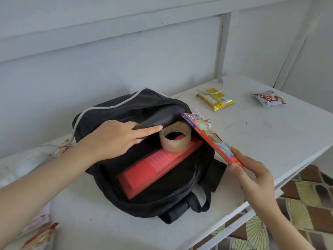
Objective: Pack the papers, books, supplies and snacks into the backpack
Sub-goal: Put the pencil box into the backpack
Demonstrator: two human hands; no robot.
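Observation:
A black backpack (pixel 180 195) lies open on the white table (pixel 261 138). Inside it I see a red book (pixel 155 168) with a roll of clear tape (pixel 175 137) standing on it. My left hand (pixel 115 138) holds the bag's upper flap (pixel 158 116) up, fingers curled round its edge. My right hand (pixel 252 174) pinches the lower end of a colourful pencil box (pixel 210 138), tilted over the bag's right edge.
A yellow snack pack (pixel 216 100) and a white-and-red snack packet (pixel 269 98) lie at the back right of the table. More snack packets sit at the left (pixel 59 148) and bottom left (pixel 39 237). A white cable (pixel 100 107) crosses the bag. Patterned floor shows at the right.

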